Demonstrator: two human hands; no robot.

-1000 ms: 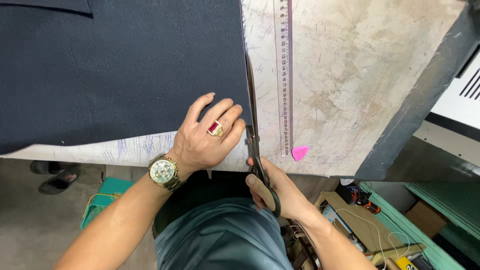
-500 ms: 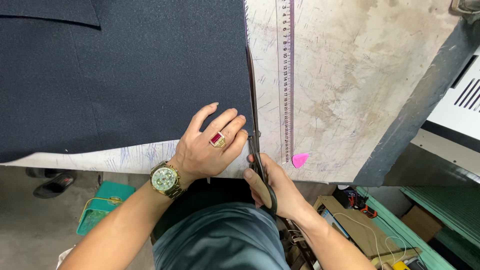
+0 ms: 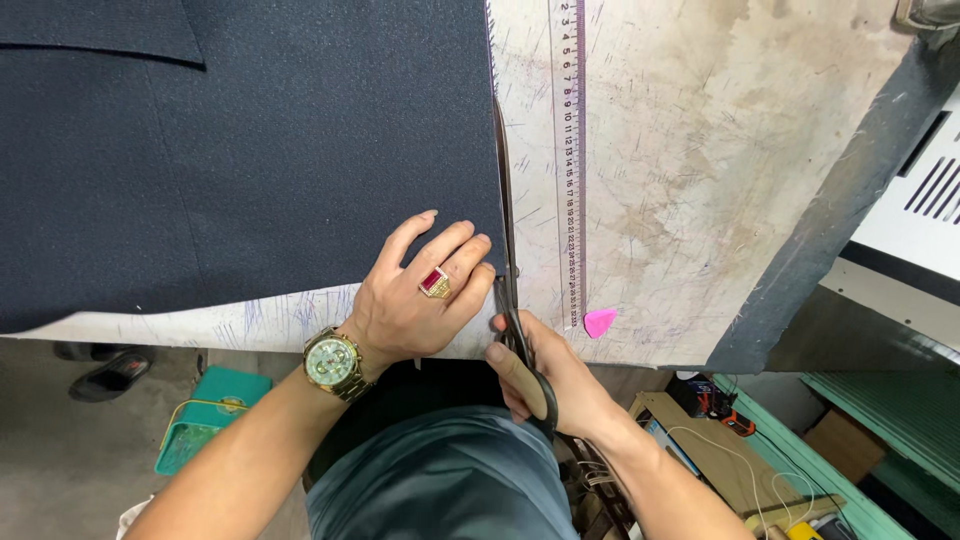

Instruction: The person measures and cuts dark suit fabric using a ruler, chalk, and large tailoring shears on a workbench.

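We see the scene in bright, even overhead light, with only a soft shadow under the left hand (image 3: 415,305) on the pale worktop (image 3: 720,150). The centre is sharp, without glare. Towards the edges we notice straight lines bowing slightly and the floor (image 3: 60,470) dimmer.

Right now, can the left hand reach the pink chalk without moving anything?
Probably not easily: the left hand presses on the dark cloth, and the scissors in the right hand lie between it and the pink chalk.
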